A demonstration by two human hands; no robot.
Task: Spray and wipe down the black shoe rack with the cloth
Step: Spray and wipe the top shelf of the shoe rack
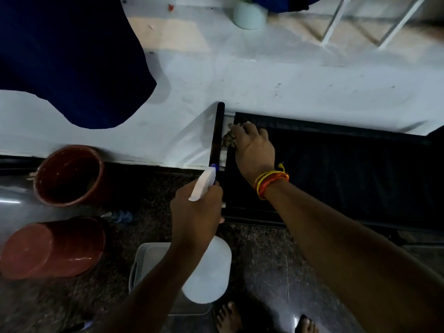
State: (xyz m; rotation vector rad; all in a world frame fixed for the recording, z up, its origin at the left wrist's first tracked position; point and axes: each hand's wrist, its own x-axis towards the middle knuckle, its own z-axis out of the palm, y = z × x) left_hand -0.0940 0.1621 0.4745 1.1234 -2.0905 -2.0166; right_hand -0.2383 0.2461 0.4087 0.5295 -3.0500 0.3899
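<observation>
A person's left hand (195, 212) grips a white spray bottle (207, 270), nozzle aimed at the black shoe rack (348, 169) against the white wall (288, 87). The right hand (252, 150), closed, presses a cloth (228, 139) on the rack's top left corner.

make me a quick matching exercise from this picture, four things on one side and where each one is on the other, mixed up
Things:
1. spray bottle
2. cloth
3. upright bucket
4. orange thread band

Places:
A. around the right wrist
B. under the right hand, at the left end of the black shoe rack
C. on the floor by the white wall, left of the rack
D. in the grip of the left hand, nozzle aimed at the rack's left edge

Pairs: 1-D, 2-B, 3-C, 4-A
</observation>
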